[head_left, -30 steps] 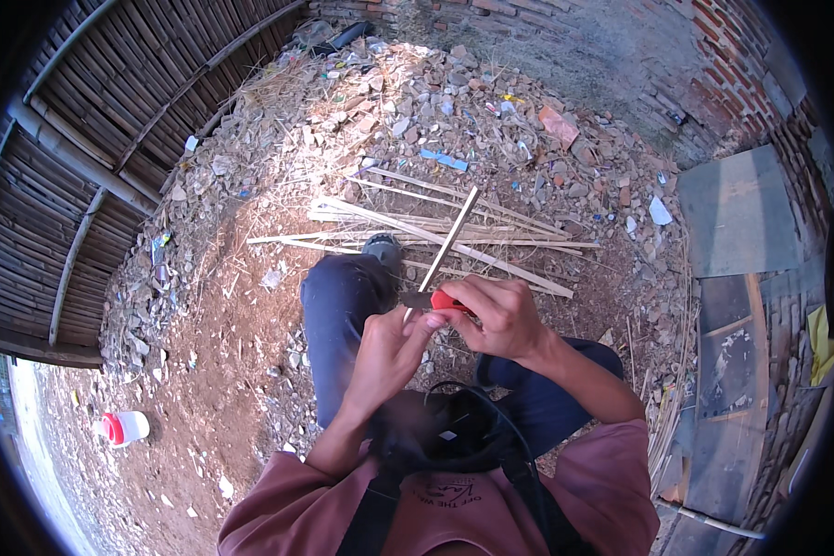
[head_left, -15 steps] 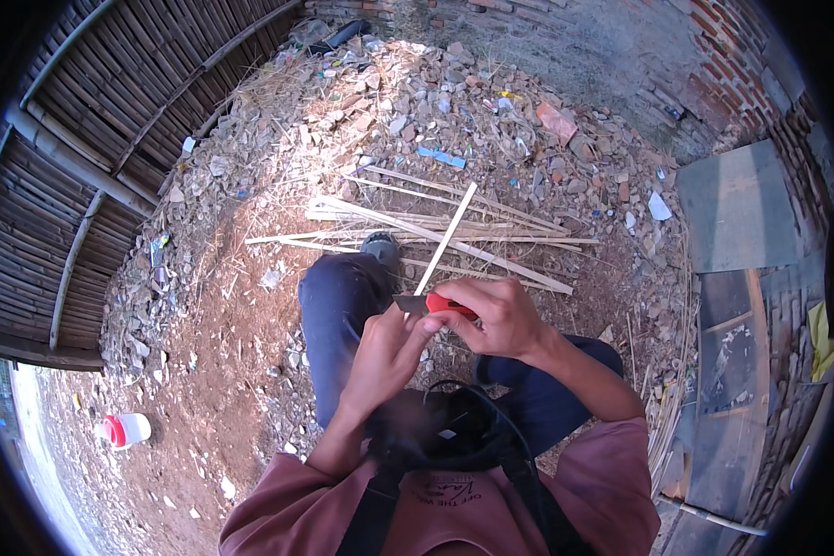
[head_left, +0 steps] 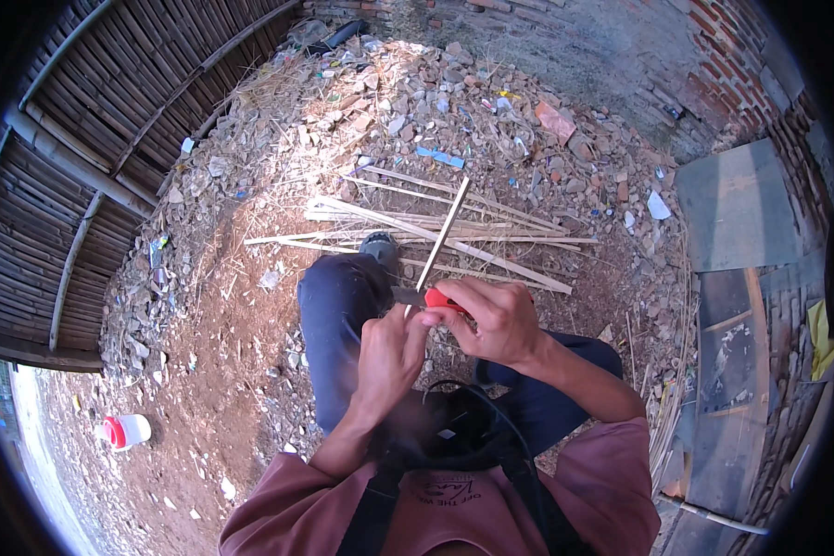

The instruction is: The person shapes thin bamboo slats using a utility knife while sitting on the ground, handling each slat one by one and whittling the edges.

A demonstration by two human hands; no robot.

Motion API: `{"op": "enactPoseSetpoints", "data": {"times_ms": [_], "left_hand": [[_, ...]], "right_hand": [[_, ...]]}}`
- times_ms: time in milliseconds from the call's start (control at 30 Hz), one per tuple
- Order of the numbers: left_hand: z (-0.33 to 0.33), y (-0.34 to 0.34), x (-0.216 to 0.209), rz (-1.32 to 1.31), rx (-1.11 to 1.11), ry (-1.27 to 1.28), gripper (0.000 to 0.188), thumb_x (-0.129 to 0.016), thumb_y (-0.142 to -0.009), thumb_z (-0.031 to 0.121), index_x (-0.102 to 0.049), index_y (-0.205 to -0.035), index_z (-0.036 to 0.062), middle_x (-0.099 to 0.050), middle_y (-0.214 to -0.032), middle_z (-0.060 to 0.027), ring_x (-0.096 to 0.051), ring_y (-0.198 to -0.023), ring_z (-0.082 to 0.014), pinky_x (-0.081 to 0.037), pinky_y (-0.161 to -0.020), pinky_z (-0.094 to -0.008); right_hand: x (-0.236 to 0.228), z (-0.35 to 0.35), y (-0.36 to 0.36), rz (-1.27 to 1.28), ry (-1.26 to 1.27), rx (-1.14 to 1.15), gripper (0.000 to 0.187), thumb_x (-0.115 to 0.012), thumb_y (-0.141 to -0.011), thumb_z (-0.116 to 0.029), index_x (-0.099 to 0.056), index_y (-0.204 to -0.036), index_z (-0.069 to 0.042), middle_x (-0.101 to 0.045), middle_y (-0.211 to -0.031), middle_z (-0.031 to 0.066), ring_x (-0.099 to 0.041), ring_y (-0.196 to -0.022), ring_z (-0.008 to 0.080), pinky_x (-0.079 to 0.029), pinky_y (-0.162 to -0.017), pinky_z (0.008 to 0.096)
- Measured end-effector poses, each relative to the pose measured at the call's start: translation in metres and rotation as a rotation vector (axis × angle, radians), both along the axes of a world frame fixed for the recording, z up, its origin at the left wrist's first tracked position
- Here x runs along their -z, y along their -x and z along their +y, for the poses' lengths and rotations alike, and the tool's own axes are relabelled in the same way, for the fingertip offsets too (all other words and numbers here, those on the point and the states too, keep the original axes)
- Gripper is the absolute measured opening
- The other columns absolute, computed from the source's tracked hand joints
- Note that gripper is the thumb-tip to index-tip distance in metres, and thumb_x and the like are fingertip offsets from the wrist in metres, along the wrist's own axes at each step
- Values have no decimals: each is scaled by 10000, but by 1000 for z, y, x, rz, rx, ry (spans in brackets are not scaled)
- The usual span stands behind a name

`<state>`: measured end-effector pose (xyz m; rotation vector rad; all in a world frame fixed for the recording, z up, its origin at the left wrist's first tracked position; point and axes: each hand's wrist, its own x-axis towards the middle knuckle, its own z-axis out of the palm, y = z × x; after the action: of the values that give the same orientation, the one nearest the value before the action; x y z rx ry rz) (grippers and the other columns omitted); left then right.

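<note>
My left hand (head_left: 391, 357) is closed on the near end of a thin bamboo strip (head_left: 448, 222), which slants up and away to the right. In my right hand (head_left: 496, 320) is a knife with a red handle (head_left: 443, 300). Its dark, broad blade (head_left: 406, 296) points left and lies across the strip just beyond my left fingers. My hands are close together, the right thumb almost at the left fingertips. Under the raised strip, several pale bamboo strips (head_left: 510, 261) lie crisscrossed on the ground.
A bamboo-slat wall (head_left: 93, 195) rises at left, a brick wall (head_left: 584, 56) at the back. Rubble (head_left: 435, 102) covers the far ground. At lower left stands a clear container with a red top (head_left: 115, 432). Boards (head_left: 737, 371) lean along the right side.
The held strip has turned a little, now showing a darker, narrower side, and its far end has shifted slightly left. The blade has tilted and moved slightly left and up.
</note>
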<state>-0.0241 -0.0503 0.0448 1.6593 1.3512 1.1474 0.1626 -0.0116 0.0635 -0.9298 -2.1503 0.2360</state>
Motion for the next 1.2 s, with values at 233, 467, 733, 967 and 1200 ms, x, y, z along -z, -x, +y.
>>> {"op": "enactPoseSetpoints", "data": {"times_ms": [233,467,733,967,1200], "left_hand": [[1,-1,-6,15,0,66,338,-662,-1077,256,-698,-889,-24,-487,-549,-132,-468,-457,-250,-409,-517,-398],[2,-3,-12,22,-15,139,422,-687,-1068,371,-706,-920,-24,-452,-563,-116,-396,-505,-195,-399,-522,-379],[0,0,-17,81,16,147,437,-686,-1066,380,-671,-930,-35,-517,-587,-153,-438,-517,-297,-449,-561,-410],[0,6,-15,72,46,140,332,-625,-1101,272,-650,-968,-31,-554,-621,-201,-567,-564,-417,-459,-574,-457],[0,6,-15,65,51,186,352,-610,-1106,288,-651,-963,-31,-557,-645,-245,-562,-613,-490,-452,-578,-488]], "right_hand": [[0,-3,1,-54,-37,54,285,-777,-965,-290,-708,-1110,-53,-735,-837,84,-738,-647,246,-553,-521,369],[-4,0,-3,-55,-92,91,270,-785,-952,-271,-715,-1112,-65,-736,-834,65,-733,-649,228,-541,-511,355],[-3,4,-7,-79,-93,77,281,-791,-947,-283,-731,-1128,-76,-720,-805,61,-716,-616,226,-533,-504,362],[-8,7,-8,-76,-97,98,280,-787,-960,-324,-737,-1104,-90,-723,-809,50,-715,-615,227,-533,-509,365],[-10,14,-14,-59,-103,179,234,-767,-986,-305,-746,-1090,-96,-764,-848,71,-740,-647,230,-551,-535,356]]}}
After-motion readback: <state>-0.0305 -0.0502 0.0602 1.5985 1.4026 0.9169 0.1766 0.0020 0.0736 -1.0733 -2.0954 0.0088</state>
